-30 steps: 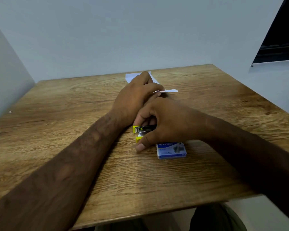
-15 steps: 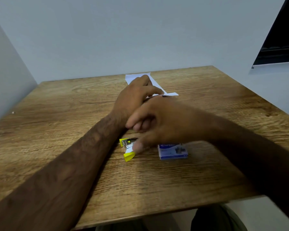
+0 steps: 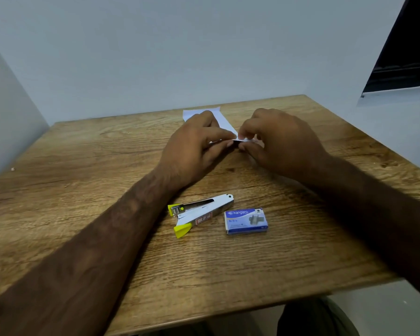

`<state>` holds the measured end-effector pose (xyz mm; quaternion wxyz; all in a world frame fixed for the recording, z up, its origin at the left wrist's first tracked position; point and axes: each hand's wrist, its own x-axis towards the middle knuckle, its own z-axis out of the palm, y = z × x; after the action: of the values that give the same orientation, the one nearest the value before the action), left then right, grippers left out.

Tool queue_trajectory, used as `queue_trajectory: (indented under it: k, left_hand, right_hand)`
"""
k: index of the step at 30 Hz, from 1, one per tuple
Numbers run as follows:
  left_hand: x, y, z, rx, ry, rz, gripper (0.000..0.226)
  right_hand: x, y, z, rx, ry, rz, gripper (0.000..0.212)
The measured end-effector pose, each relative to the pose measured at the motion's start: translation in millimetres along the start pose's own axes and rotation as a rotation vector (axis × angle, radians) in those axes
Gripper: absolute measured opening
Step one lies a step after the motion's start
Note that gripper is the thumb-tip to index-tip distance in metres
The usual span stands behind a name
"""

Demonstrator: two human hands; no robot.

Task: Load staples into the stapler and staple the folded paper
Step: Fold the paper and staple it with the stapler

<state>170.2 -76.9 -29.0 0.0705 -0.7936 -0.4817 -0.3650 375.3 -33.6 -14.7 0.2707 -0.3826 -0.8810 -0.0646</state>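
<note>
You had both hands on the folded paper (image 3: 224, 122), a white strip that lay toward the middle of the far edge of the table (image 3: 83, 166). Its far end reached almost to that edge and its near end pointed back at you. Your left hand (image 3: 194, 144) covered the left part of the strip, fingers curled, and pinched the near end between thumb and forefinger. Your right hand (image 3: 279, 141) met it from the right, fingers curled too, and pinched the same end between thumb and fingertips, so the 2 hands' fingertips nearly touched there. The pictures did not show whether that end was lifted off the wood.

The stapler (image 3: 201, 213) lay on its side around the middle of the table, nearer to you than your hands, with neither hand on it. It was silver with 2 yellow tips. Those tips pointed left and stood spread apart, and its hinged end pointed right. Your left forearm ran just beside the yellow tips; I could not tell if it touched them. The staple box (image 3: 246, 220), blue and lying flat, sat just right of the stapler with a narrow gap between them.
</note>
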Motion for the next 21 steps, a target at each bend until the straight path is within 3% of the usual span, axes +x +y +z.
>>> queue_trajectory:
  k: [9, 16, 21]
  left_hand:
    - [0, 5, 3, -0.038, -0.086, -0.010, 0.019]
    - [16, 20, 6, -0.008, -0.443, -0.045, 0.028]
    - [42, 52, 19, 0.141, -0.663, 0.022, 0.039]
  right_hand:
    - [-9, -1, -6, -0.195, -0.086, -0.140, 0.026]
    - [-25, 16, -16, -0.289, -0.205, -0.151, 0.018]
    - [-39, 38, -30, -0.282, -0.296, -0.028, 0.026]
